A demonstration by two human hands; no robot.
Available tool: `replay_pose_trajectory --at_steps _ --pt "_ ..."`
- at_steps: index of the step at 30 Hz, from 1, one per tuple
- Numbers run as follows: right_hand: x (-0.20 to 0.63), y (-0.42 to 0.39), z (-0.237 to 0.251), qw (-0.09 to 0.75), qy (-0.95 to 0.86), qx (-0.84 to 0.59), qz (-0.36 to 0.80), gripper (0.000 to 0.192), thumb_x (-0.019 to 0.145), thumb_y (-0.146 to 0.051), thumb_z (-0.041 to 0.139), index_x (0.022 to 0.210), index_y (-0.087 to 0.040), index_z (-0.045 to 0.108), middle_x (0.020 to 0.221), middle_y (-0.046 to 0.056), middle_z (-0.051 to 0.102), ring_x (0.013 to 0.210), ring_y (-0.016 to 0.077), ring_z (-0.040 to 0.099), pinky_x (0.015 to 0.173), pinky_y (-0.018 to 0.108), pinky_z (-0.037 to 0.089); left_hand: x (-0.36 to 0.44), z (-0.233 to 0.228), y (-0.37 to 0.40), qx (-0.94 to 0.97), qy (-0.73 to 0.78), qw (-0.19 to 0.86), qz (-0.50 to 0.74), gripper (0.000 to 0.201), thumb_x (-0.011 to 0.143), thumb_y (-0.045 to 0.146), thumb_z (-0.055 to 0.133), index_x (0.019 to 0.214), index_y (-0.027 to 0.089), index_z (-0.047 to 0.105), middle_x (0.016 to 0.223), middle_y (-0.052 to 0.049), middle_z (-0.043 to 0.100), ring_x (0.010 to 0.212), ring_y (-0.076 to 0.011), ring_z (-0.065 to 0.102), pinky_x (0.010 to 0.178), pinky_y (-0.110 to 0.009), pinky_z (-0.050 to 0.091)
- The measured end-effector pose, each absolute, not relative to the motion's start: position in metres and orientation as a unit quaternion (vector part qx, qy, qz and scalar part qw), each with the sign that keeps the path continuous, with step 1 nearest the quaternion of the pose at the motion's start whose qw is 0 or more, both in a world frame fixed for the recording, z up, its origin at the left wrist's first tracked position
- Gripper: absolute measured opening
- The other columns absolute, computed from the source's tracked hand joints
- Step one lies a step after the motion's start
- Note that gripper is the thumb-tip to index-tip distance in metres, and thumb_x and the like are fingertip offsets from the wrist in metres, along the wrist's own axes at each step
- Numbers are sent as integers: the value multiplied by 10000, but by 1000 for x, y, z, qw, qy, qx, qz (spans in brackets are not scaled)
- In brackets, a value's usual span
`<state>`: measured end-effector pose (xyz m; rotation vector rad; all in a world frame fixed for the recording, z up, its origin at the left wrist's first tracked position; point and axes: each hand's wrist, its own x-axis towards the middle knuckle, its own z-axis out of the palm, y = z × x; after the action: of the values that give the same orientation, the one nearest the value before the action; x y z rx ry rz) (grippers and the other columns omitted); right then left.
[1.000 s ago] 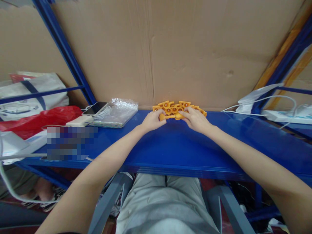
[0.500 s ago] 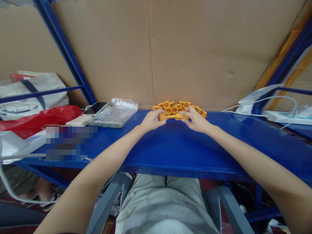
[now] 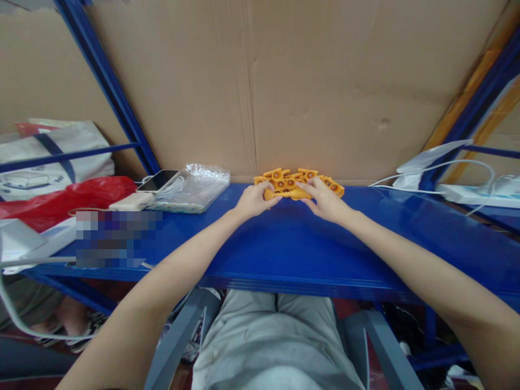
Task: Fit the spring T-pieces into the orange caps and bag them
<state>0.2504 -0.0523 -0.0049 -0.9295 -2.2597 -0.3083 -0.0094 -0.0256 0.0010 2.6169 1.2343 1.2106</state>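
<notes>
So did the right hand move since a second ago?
Yes, a little. The right hand lifted up and away from the blue metal shelf's front edge, toward the brown cardboard wall.

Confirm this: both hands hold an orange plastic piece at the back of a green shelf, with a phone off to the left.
Not quite: the shelf is blue, not green, as the head view shows. Both the left hand and right hand do hold the orange piece at its back, the phone to the left.
</notes>
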Motion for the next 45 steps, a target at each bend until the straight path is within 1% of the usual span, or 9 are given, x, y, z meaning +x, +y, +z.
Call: replay_pose_trajectory --at_steps 6,14,21,26,29,33,38,41,45 --pt "252 -47 -6 381 -851 -351 -92 433 938 -359 599 1343 -206 577 1271 170 631 1217 343 605 1024 601 511 -10 2 -26 831 395 7 393 309 802 489 722 828 204 607 615 18 611 555 -135 528 550 -238 342" --pt "252 -40 -11 432 -807 -396 77 450 899 -457 657 1250 -176 637 1176 154 703 929 268 718 860 487 608 -10 6 -31 828 399 0 395 313 804 492 711 838 202 599 648 19 638 579 -137 557 573 -238 372" --pt "261 -38 -4 415 -820 -345 189 575 845 -426 729 1374 -227 622 1340 148 655 1027 254 707 942 498 580 -10 10 -33 825 410 4 390 289 793 453 732 856 194 621 659 18 649 591 -138 567 558 -238 358" --pt "261 -48 5 410 -791 -348 291 645 842 -542 726 1366 -178 636 951 83 753 823 225 731 878 483 601 -11 11 -36 828 403 10 391 279 787 430 738 865 190 619 682 18 655 605 -136 572 577 -236 373" --pt "256 -55 10 429 -754 -366 339 597 835 -576 731 1246 -149 670 796 42 732 687 182 715 797 410 609 -11 11 -36 829 391 7 400 292 780 445 735 852 191 611 679 16 651 596 -130 553 567 -231 360" --pt "247 -62 14 456 -694 -390 399 445 833 -588 740 938 -168 637 710 16 698 526 126 656 590 287 568 -10 8 -35 829 385 -2 405 297 780 454 733 840 196 600 665 19 637 593 -129 551 560 -228 354" --pt "243 -63 16 437 -667 -420 433 499 881 -629 671 699 -184 538 610 24 651 454 101 601 478 236 511 -9 7 -35 832 383 -3 402 298 778 459 733 844 201 598 652 20 630 588 -133 557 559 -231 363" --pt "247 -62 17 416 -678 -417 440 457 918 -602 639 756 -184 548 629 26 663 467 105 614 495 242 530 -9 7 -35 833 382 3 400 296 789 464 724 847 201 602 643 18 632 577 -135 555 552 -232 363" --pt "256 -64 20 388 -722 -377 431 384 858 -458 762 1066 -214 551 713 -33 693 515 131 672 552 278 574 -9 8 -34 834 378 -7 401 295 788 463 727 849 201 605 637 22 631 565 -133 555 546 -231 366"
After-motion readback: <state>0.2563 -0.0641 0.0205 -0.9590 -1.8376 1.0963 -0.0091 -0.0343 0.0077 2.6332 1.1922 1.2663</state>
